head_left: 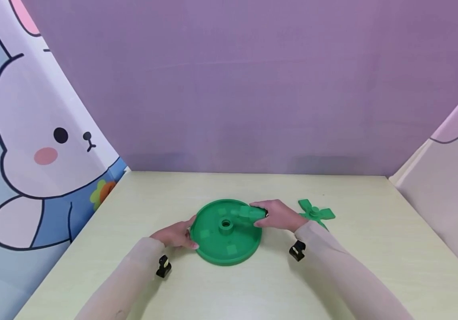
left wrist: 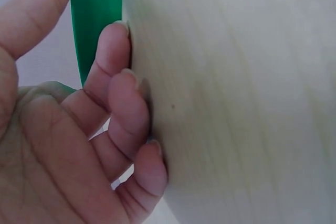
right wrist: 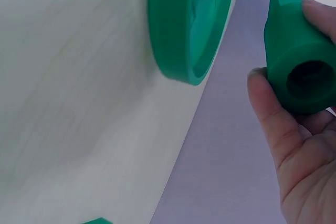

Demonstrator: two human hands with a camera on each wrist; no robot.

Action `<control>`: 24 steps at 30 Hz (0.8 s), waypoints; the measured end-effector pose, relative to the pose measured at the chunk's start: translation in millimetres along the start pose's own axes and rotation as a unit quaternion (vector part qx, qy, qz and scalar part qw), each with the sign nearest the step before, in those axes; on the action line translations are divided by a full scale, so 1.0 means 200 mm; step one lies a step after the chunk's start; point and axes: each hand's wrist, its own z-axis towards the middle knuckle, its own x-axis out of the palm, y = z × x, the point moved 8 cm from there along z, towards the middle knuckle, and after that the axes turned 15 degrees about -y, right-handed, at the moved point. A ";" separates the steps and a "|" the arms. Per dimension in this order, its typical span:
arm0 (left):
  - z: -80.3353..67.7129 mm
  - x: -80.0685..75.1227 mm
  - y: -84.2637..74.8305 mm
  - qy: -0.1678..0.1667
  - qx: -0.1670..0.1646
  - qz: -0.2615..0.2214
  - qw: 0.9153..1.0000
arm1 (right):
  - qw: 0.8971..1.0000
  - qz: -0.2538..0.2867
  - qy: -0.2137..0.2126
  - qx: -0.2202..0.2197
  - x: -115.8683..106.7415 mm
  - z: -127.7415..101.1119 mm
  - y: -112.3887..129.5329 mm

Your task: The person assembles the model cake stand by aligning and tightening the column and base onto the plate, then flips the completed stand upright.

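A round green base (head_left: 209, 244) with a raised rim and a central socket (head_left: 225, 226) lies on the table. At its left edge is my left hand (head_left: 175, 234), the thumb and a finger on either side of a stretch of rim. In the left wrist view the other fingertips (left wrist: 149, 156) rest near the tabletop. My right hand (head_left: 278, 215) grips a green tube-like piece (head_left: 248, 212), held over the base's right side and tilted sideways. The right wrist view shows a round hole (right wrist: 310, 80) in the end of that piece, toward the palm.
A green four-armed cross piece (head_left: 314, 212) lies on the table right of the base, partly hidden by my right forearm. A purple backdrop (head_left: 229, 89) stands along the table's far edge. At the left hangs a cloth (head_left: 33, 133) with a cartoon rabbit.
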 end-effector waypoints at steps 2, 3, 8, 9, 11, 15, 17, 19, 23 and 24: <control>0.00 0.00 0.00 -0.001 -0.001 0.003 1.000 | 1.000 0.014 -0.010 0.008 0.00 0.01 0.01; 0.00 0.00 0.00 -0.001 -0.002 0.003 1.000 | 1.000 0.022 -0.016 0.013 0.00 0.02 0.01; 0.01 0.00 0.00 -0.004 0.005 0.019 1.000 | 0.996 0.054 -0.054 0.042 0.00 0.04 0.00; 0.01 0.00 0.01 -0.004 0.005 0.022 1.000 | 0.995 0.062 -0.062 0.047 -0.01 0.05 0.00; 0.02 -0.01 0.01 -0.006 0.001 0.024 1.000 | 0.993 0.077 -0.076 0.053 -0.01 0.06 0.00; 0.02 -0.01 0.01 -0.009 -0.006 0.024 1.000 | 0.989 0.104 -0.093 0.055 0.00 0.08 0.01; 0.02 -0.02 0.01 -0.010 -0.008 0.023 1.000 | 0.987 0.111 -0.098 0.054 0.00 0.08 0.01; 0.02 -0.01 0.01 -0.005 -0.005 0.019 1.000 | 0.987 0.114 -0.103 0.050 0.00 0.09 0.02; 0.01 -0.01 0.00 0.003 0.002 0.008 1.000 | 0.987 0.115 -0.106 0.048 0.01 0.10 0.04; 0.01 -0.01 0.00 0.006 0.003 0.006 1.000 | 0.986 0.116 -0.107 0.049 0.01 0.10 0.04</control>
